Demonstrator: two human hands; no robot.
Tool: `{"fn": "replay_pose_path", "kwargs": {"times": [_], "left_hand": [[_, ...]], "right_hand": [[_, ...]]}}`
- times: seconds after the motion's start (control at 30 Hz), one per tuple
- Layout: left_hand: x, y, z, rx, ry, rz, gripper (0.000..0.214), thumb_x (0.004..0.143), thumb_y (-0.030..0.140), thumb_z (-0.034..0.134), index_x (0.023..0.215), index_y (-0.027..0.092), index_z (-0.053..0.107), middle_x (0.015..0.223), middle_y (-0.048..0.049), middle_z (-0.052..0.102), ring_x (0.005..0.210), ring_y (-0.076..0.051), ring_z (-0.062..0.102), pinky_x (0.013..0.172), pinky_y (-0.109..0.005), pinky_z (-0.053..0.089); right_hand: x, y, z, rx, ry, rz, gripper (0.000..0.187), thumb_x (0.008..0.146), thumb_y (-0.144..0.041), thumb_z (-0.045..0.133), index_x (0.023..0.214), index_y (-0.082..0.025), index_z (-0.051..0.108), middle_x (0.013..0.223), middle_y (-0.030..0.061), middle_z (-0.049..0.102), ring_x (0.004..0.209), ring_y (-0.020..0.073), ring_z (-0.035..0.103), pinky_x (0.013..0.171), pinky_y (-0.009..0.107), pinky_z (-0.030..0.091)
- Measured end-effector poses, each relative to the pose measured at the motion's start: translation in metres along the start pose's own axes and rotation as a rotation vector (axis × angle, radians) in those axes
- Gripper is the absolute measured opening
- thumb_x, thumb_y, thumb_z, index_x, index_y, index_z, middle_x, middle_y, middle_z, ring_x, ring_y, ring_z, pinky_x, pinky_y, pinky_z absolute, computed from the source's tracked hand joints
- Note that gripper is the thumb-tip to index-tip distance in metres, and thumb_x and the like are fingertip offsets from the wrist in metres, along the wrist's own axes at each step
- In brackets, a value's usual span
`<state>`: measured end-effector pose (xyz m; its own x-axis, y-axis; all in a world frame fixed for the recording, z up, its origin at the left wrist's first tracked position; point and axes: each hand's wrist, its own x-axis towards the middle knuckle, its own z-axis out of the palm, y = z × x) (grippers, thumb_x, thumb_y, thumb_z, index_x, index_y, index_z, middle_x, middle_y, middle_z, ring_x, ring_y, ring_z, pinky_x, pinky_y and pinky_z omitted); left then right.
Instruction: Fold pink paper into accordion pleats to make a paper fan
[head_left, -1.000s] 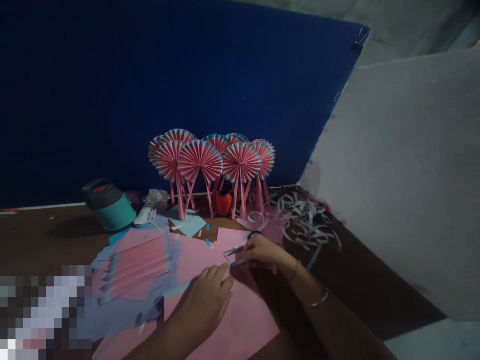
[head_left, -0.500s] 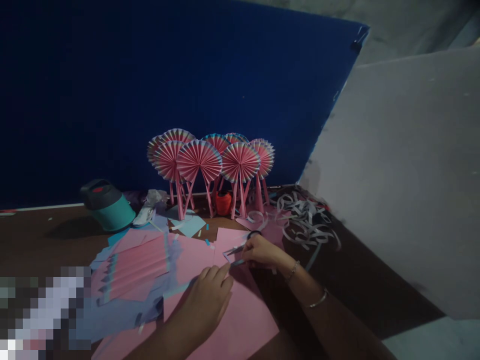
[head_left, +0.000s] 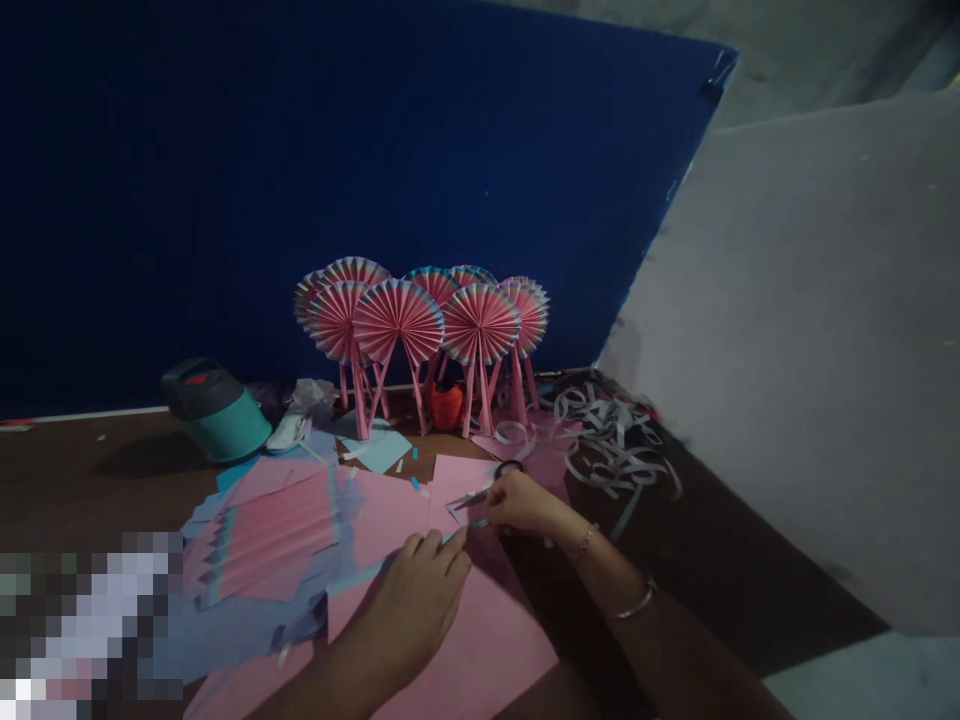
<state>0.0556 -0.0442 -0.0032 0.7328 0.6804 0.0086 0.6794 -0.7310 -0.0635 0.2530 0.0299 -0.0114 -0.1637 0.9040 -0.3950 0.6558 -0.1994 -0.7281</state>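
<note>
My right hand (head_left: 521,503) is closed around a pair of scissors (head_left: 470,499). Their dark handle loop shows above the fingers, and the blades point left over pink paper. Fingers of my left hand (head_left: 429,580) lie on a large pink sheet (head_left: 480,640), pressing along a pale blue strip (head_left: 358,580) at its upper edge. This strip runs under the left fingers toward the right hand, whose fingertips are close to its far end. Whether they touch it, I cannot tell. To the left lies a pleated pink sheet (head_left: 279,530) with bluish edges.
Several round pink paper fans (head_left: 399,322) stand at the back around a red spool (head_left: 447,407). Curled white ribbon strips (head_left: 611,440) are heaped on the right. A teal and black container (head_left: 221,415) stands at left. Behind rises a dark blue board (head_left: 337,150).
My left hand has shifted slightly right along the strip, its fingertips nearer the right hand. The right hand and scissors stay almost in place.
</note>
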Motion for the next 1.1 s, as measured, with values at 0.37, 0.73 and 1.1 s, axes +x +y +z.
{"fn": "replay_pose_path", "kwargs": {"times": [0.37, 0.73, 1.1], "left_hand": [[0.001, 0.0, 0.006, 0.02, 0.005, -0.002, 0.029, 0.086, 0.018, 0.044, 0.113, 0.019, 0.057, 0.133, -0.0075, 0.055, 0.09, -0.024, 0.053, 0.074, -0.039, 0.038], [0.002, 0.0, 0.006, 0.019, -0.005, 0.001, 0.031, 0.087, 0.018, 0.044, 0.114, 0.019, 0.057, 0.134, -0.008, 0.053, 0.092, -0.025, 0.054, 0.077, -0.041, 0.041], [-0.004, 0.005, 0.016, -0.057, 0.062, -0.148, 0.028, 0.088, 0.017, 0.039, 0.11, 0.021, 0.057, 0.137, -0.0128, 0.048, 0.108, -0.028, 0.053, 0.085, -0.044, 0.046]], "right_hand": [[-0.013, -0.014, -0.004, -0.292, 0.14, -0.015, 0.009, 0.057, -0.013, 0.061, 0.053, -0.014, 0.068, 0.044, 0.0006, 0.058, 0.044, 0.0095, 0.051, 0.039, 0.017, 0.029], [-0.008, -0.007, -0.007, -0.2, 0.074, 0.015, 0.012, 0.06, -0.017, 0.065, 0.049, -0.013, 0.064, 0.035, -0.0037, 0.046, 0.035, 0.0063, 0.041, 0.035, 0.016, 0.025], [-0.007, -0.001, -0.011, -0.026, -0.035, -0.079, 0.043, 0.076, -0.05, 0.061, 0.055, -0.013, 0.06, 0.042, -0.0027, 0.05, 0.035, 0.0054, 0.039, 0.035, 0.017, 0.024]]}}
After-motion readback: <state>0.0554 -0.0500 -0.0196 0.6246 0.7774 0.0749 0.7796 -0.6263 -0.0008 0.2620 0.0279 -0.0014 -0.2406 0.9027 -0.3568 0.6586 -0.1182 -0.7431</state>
